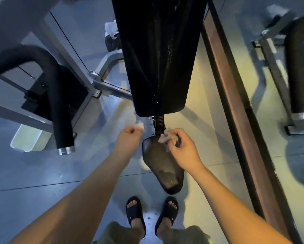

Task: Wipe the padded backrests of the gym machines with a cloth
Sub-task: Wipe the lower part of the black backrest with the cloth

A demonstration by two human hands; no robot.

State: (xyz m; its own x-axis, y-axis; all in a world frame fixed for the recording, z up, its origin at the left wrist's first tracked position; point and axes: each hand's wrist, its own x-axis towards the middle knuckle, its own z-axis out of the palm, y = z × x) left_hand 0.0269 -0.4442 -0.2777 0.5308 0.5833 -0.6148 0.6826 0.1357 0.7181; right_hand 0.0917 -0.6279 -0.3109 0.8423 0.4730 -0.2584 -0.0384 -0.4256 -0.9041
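Note:
A long black padded backrest (158, 55) rises in front of me, with wet streaks down its middle. Below it sits the small black padded seat (162, 166). My right hand (184, 148) pinches a crumpled pale cloth (167, 137) over the seat's rear end, just under the backrest's lower edge. My left hand (130, 138) hovers to the left of the seat with its fingers curled and nothing in it.
Grey machine frame with cable (88, 67) and a black foam-covered arm (59, 110) stand at left. A pale plastic tub (30, 140) lies on the floor. A brown beam (235, 95) runs along the right, another padded arm (295, 71) beyond. My feet in black slides (151, 213) stand below.

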